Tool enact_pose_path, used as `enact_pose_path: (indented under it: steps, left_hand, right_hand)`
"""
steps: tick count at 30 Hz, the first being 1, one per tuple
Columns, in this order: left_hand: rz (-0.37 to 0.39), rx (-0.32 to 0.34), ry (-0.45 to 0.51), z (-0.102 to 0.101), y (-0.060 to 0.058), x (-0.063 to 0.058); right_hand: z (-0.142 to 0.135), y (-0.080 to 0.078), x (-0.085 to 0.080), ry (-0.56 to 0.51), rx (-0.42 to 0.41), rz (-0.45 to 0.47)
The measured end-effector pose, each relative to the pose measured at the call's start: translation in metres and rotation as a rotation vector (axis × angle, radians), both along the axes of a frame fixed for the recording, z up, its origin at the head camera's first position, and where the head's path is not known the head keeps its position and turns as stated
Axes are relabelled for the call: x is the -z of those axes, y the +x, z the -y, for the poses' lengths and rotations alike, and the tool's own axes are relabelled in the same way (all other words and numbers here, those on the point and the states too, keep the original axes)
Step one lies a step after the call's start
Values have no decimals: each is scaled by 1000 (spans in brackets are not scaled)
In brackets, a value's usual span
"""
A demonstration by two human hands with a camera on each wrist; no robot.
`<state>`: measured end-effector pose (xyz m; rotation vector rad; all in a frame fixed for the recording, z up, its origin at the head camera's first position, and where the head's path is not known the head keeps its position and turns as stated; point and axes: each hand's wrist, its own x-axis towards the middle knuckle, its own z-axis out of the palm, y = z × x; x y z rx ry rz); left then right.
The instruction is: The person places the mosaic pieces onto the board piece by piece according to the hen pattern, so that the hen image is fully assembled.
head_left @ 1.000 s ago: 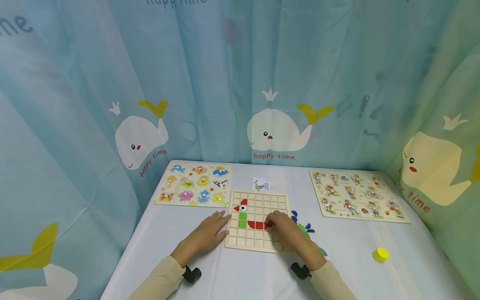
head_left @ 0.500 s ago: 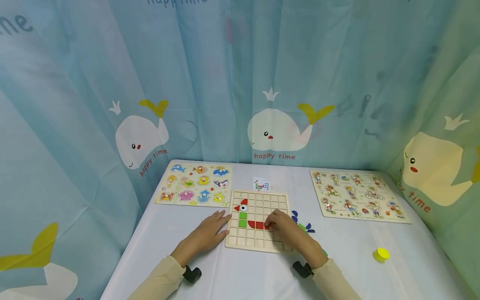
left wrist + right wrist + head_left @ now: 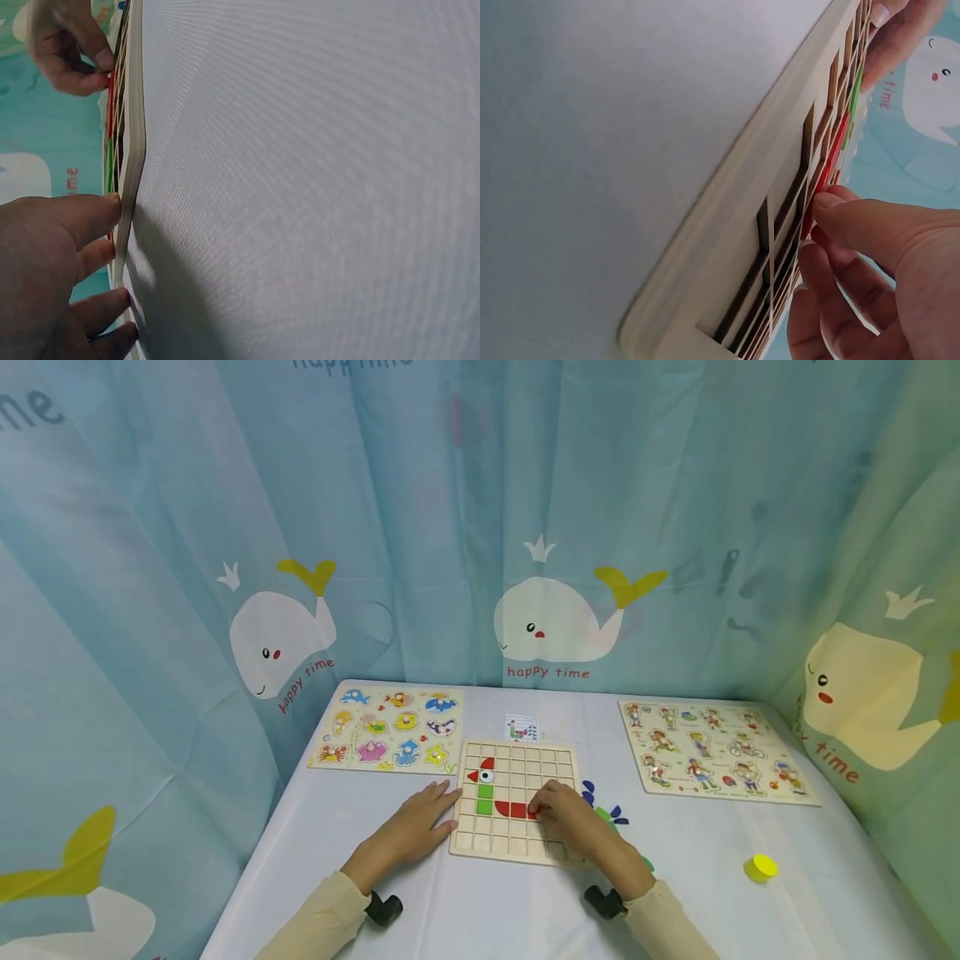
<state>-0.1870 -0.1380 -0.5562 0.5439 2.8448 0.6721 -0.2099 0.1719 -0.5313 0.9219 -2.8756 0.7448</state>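
A wooden grid board (image 3: 510,847) lies on the table with a bird-like figure of tiles in its cells. Two green squares (image 3: 485,799) sit under a white tile with an eye (image 3: 486,776), and a row of red tiles (image 3: 513,810) runs to the right. At the end of that row my right hand (image 3: 570,814) pinches a red tile (image 3: 808,221) between thumb and fingers, right at the grid. My left hand (image 3: 420,818) rests with fingers spread against the board's left edge, also visible from the side in the left wrist view.
Blue and green pieces (image 3: 604,815) lie right of the board, partly behind my right arm. A small picture card (image 3: 521,728) lies behind it. A sea-animal puzzle (image 3: 386,727) stands back left, a figure puzzle (image 3: 712,752) back right, and a yellow cylinder (image 3: 761,868) front right.
The right forearm has shifted very slightly to the right, while its fingers stay at the same red tile. The left hand and the board have not moved.
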Motion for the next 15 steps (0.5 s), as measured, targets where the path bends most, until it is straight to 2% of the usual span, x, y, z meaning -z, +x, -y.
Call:
enact_pose_path:
  steps: [4, 7, 15]
  left_hand:
    - [4, 0, 8, 0, 0, 0]
    - [3, 2, 9, 0, 1, 0]
    - [12, -2, 10, 0, 1, -2]
  right_hand:
    - [-4, 3, -3, -15, 46, 51]
    - [-14, 5, -10, -41, 119, 119]
    - [-69, 18, -30, -12, 253, 255]
